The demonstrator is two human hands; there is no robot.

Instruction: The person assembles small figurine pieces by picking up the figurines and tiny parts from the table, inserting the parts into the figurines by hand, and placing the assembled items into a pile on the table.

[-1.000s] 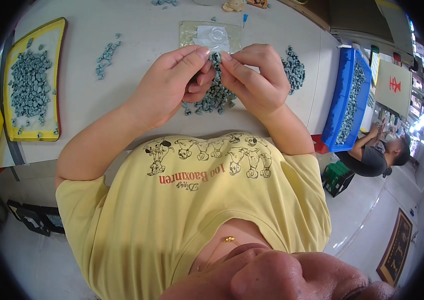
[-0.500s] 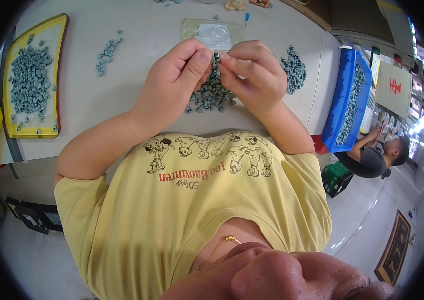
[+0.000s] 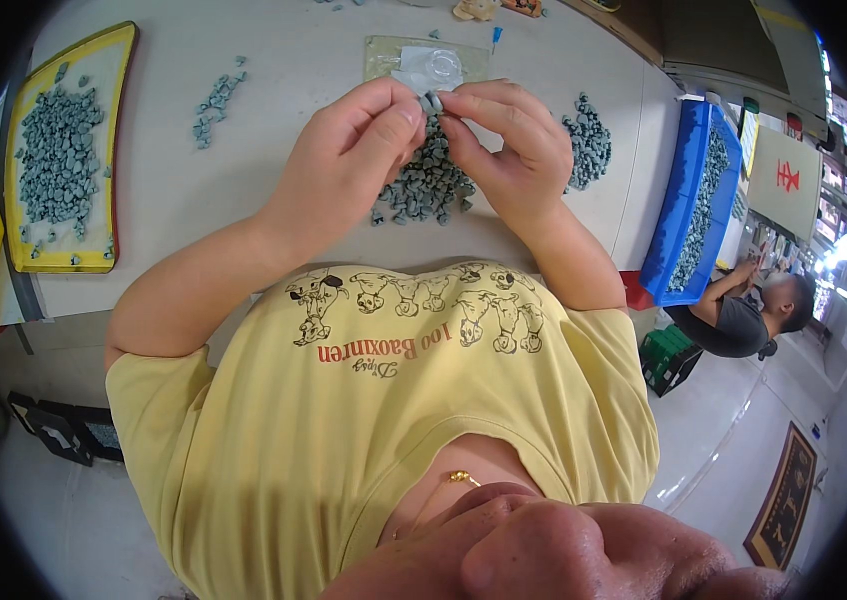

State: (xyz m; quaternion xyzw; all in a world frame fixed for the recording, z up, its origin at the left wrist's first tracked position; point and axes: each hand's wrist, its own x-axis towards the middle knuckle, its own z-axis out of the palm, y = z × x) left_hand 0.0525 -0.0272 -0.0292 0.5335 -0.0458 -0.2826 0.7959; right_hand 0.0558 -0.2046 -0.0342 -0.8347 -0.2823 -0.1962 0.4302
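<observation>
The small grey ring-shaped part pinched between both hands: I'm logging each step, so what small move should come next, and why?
Probably press or twist the small grey ring-shaped part together: the left hand and right hand pinch it by the fingertips above the heap of grey parts, clear of the white table.

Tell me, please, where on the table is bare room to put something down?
Bare table lies between the yellow tray and the left hand, broken only by a small grey cluster. It is crowded under both hands, where the grey pile sits, and rightward toward the second pile and blue bin.
</observation>
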